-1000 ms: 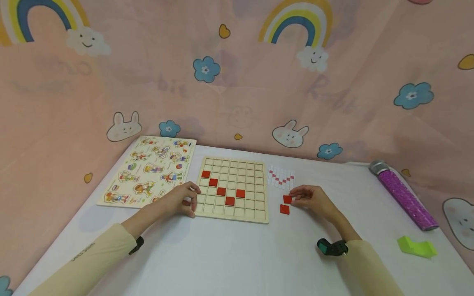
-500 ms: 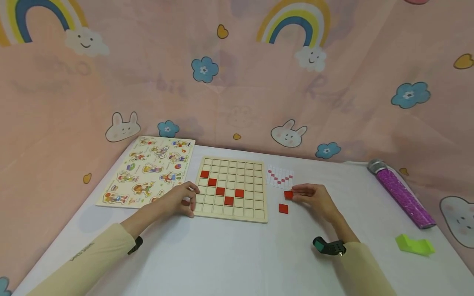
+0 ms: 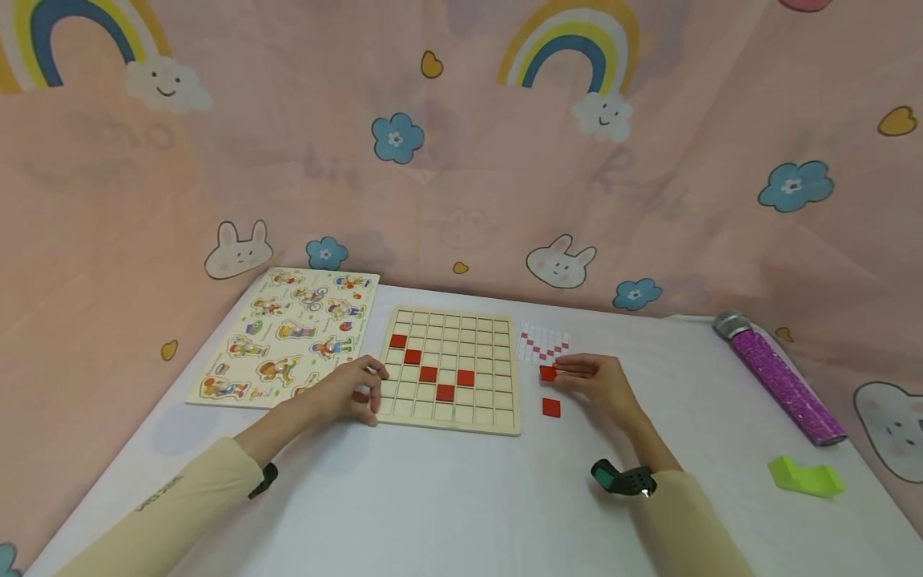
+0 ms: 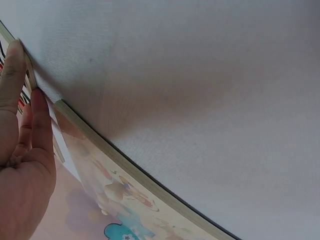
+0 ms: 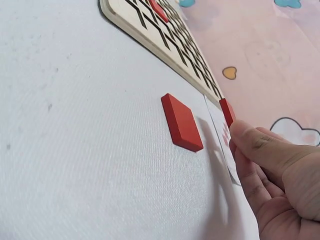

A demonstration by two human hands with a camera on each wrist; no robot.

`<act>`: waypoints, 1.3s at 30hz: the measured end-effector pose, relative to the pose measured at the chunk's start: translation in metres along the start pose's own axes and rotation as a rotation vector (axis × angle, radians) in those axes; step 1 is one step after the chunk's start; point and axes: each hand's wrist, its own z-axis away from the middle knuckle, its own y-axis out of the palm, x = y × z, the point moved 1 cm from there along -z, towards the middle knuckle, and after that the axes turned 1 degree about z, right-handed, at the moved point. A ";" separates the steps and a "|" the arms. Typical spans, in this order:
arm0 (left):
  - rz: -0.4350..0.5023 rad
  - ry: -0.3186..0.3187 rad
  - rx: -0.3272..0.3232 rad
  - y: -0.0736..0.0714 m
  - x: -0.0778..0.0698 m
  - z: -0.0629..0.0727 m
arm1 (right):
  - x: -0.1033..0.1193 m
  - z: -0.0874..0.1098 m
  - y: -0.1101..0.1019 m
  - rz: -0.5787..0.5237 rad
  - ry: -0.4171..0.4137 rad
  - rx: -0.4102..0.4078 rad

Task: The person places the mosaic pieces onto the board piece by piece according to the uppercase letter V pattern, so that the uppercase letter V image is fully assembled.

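A wooden grid board (image 3: 485,413) lies on the table with several red square tiles set in its cells. At the board's lower left corner my left hand (image 3: 351,390) grips the edge between thumb and curled fingers; the left wrist view shows the fingertips (image 4: 37,97) against the rim. My right hand (image 3: 597,386) pinches a red tile (image 3: 548,373) between thumb and fingertips, just right of the board and lifted off the table. Another red tile (image 3: 551,408) lies flat on the cloth below it. A pattern card (image 3: 544,342) with a red V-shaped design lies beyond the held tile.
A wooden picture puzzle board (image 3: 288,340) with figures lies left of the grid board. On the right are a purple glitter microphone (image 3: 789,386) and a light green curved block (image 3: 805,478). A pink patterned cloth (image 3: 461,184) hangs behind the white table.
My right hand has lifted a red tile from beside the other one and carried it a little left, towards the board. The left hand stays at the board's corner.
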 end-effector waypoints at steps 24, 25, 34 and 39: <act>-0.001 -0.003 0.001 0.000 -0.004 0.002 | 0.032 -0.018 0.039 -0.082 0.017 -0.003; -0.004 -0.001 0.001 0.000 -0.004 0.002 | 0.033 -0.019 0.040 -0.090 0.019 0.001; 0.014 -0.007 -0.004 0.001 -0.001 0.002 | 0.044 -0.025 0.054 -0.141 -0.017 0.025; 0.026 -0.013 -0.004 0.001 -0.001 0.002 | 0.048 -0.027 0.059 -0.095 -0.058 0.022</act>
